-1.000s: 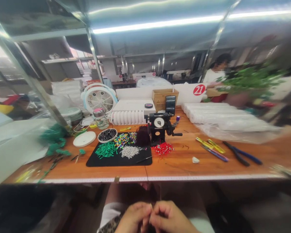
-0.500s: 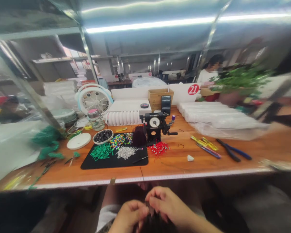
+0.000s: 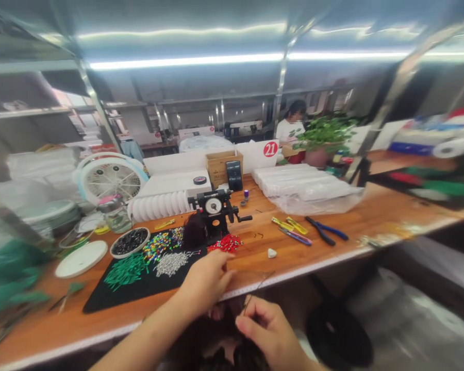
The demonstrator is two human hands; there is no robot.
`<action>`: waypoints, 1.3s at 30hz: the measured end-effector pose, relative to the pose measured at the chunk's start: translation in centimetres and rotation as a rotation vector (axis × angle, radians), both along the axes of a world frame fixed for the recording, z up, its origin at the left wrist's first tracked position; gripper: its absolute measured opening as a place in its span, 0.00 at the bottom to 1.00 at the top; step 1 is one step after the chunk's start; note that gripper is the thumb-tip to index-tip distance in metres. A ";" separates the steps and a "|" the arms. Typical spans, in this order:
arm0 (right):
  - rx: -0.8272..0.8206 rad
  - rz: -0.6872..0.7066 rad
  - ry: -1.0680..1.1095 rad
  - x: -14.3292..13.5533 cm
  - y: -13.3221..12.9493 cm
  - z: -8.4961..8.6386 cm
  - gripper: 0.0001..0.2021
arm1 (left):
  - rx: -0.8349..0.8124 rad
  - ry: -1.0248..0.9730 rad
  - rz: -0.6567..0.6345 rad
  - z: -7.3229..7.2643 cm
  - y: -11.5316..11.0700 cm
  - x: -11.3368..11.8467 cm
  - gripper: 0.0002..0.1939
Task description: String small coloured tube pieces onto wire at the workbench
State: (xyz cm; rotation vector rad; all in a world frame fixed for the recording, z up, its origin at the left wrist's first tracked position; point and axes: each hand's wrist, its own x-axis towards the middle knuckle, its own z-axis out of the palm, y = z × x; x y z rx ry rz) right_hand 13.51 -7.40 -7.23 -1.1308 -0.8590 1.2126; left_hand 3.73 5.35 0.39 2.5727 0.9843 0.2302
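Note:
My left hand (image 3: 209, 275) reaches over the table's front edge, just below a pile of red pieces with pale tips (image 3: 226, 242). Its thumb and fingers are apart, and nothing shows between them. My right hand (image 3: 263, 322) is below the edge, its thumb and index finger pinched on a thin dark strand (image 3: 260, 283) that sticks up to the right. A black mat (image 3: 96, 299) carries green sticks (image 3: 127, 271), silvery-white pieces (image 3: 172, 263) and multicoloured beads (image 3: 156, 246). Behind the red pile stands a black hand-cranked device (image 3: 215, 206) with a round dial.
Pliers (image 3: 327, 230), yellow-handled tools (image 3: 296, 225) and a small white lump (image 3: 271, 253) lie to the right. Wrapped white rolls (image 3: 305, 185) are behind them. A bowl of black beads (image 3: 130, 242), a white lid (image 3: 81, 259) and a fan (image 3: 112, 180) stand left. A person (image 3: 291, 126) sits beyond.
My left hand has left my right hand and moved up over the table edge toward the red pieces. The view has turned to the right.

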 end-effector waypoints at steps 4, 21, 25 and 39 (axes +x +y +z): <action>-0.013 0.010 -0.096 0.5 -0.6 -0.7 0.21 | 0.106 0.164 0.038 -0.5 1.9 6.3 0.15; -0.087 0.057 -0.117 1.6 -0.5 -3.7 0.19 | 0.050 0.147 0.042 -2.4 3.6 8.6 0.07; -0.089 0.003 -0.108 1.7 -0.5 -3.3 0.20 | 0.066 0.063 -0.017 -2.6 2.4 9.1 0.08; 0.023 0.026 0.010 2.4 3.5 3.8 0.16 | -1.315 -0.772 0.369 0.9 -2.4 -2.4 0.17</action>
